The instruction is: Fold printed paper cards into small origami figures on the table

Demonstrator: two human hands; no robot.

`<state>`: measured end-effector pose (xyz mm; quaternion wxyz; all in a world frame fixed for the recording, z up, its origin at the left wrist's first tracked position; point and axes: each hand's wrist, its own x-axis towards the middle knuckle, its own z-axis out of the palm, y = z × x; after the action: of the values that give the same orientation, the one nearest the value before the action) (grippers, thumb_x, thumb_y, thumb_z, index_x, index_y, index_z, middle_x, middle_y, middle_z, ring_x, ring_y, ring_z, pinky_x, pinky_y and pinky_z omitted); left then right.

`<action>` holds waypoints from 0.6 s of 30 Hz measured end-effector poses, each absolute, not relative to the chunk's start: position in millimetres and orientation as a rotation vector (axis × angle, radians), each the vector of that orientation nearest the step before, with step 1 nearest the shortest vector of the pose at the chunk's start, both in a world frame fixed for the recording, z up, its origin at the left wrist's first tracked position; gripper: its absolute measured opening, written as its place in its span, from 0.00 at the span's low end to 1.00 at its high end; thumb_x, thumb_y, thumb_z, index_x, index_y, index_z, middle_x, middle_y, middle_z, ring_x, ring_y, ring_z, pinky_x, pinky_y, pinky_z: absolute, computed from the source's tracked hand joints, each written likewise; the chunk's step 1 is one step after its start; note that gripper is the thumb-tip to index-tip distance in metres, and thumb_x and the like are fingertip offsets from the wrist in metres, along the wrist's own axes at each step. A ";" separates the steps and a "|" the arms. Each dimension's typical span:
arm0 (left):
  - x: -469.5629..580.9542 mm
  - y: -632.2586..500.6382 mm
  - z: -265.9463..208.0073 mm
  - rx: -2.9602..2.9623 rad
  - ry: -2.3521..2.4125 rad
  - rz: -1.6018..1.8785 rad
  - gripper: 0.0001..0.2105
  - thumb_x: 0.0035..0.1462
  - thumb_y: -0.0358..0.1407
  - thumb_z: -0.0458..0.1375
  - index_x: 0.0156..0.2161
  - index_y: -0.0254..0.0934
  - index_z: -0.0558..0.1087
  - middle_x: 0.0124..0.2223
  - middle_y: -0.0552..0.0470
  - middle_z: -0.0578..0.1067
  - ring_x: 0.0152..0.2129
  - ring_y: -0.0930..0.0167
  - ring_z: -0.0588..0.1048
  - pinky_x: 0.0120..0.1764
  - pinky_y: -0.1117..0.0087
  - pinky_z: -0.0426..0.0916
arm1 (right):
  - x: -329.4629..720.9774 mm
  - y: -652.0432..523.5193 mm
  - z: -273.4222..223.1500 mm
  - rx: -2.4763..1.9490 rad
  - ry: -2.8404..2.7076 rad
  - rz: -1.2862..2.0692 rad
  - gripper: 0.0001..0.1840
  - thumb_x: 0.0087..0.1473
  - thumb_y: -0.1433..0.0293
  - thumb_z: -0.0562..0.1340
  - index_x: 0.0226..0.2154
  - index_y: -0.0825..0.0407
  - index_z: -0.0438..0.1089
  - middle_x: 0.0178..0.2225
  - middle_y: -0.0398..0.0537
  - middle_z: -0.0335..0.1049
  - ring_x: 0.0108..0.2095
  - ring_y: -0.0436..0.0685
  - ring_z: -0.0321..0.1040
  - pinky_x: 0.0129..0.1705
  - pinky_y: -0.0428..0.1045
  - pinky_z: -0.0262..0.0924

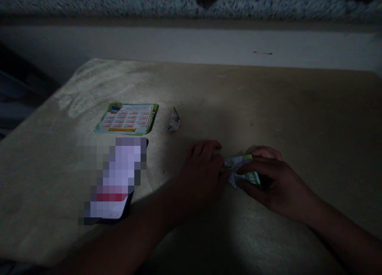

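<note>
A small piece of folded printed paper (243,161), white and green, sits between my hands just above the table. My left hand (204,171) pinches its left end with thumb and forefinger, the other fingers curled toward the table. On the opposite side, my right hand (276,183) grips the paper, its thumb at the lower edge and its forefinger across the top. Part of the paper is hidden behind my fingers. Farther off, left of the hands, a small pointed folded paper piece (174,121) stands on the table.
A stack of printed cards or sheets (127,118) lies at the left of the table (298,108). Nearer to me is a phone (119,179) with a lit, blurred screen, beside my left forearm. Beyond the table's far edge rises a pale wall with a speckled stone ledge (161,8).
</note>
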<state>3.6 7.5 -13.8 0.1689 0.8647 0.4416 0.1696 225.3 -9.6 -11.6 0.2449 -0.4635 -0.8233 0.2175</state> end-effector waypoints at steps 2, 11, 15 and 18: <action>4.0 7.6 -13.7 2.457 1.255 0.480 0.10 0.65 0.39 0.56 0.38 0.33 0.75 0.57 0.37 0.69 0.55 0.53 0.66 0.56 0.46 0.61 | 223.7 -10.2 -11.4 -1.272 -2.234 0.590 0.08 0.51 0.71 0.70 0.37 0.45 0.77 0.37 0.47 0.78 0.46 0.64 0.69 0.52 0.63 0.55; 0.3 10.8 -16.9 2.270 1.015 0.916 0.06 0.65 0.36 0.60 0.38 0.35 0.72 0.48 0.45 0.75 0.47 0.65 0.73 0.52 0.59 0.68 | 229.8 -5.4 -10.9 -1.107 -2.147 0.693 0.08 0.54 0.71 0.71 0.39 0.47 0.76 0.36 0.47 0.78 0.40 0.61 0.72 0.48 0.62 0.62; -2.1 10.5 -12.0 2.162 0.872 1.173 0.03 0.64 0.33 0.62 0.39 0.37 0.72 0.46 0.47 0.73 0.43 0.70 0.75 0.45 0.68 0.73 | 228.7 -6.1 -9.9 -1.001 -1.977 0.771 0.11 0.53 0.74 0.71 0.41 0.49 0.76 0.38 0.49 0.79 0.41 0.60 0.75 0.44 0.58 0.68; -3.3 8.1 -6.9 2.187 0.799 1.244 0.04 0.63 0.35 0.63 0.40 0.39 0.73 0.49 0.47 0.71 0.43 0.70 0.76 0.43 0.69 0.75 | 223.6 -9.9 -7.3 -0.974 -1.865 0.851 0.12 0.53 0.76 0.71 0.41 0.49 0.78 0.35 0.46 0.80 0.38 0.57 0.77 0.37 0.52 0.72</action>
<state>-3.3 8.1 -6.9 0.2483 0.8025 0.2932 0.4564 223.6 -9.9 -7.3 0.4223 -0.3890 -0.7448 0.3401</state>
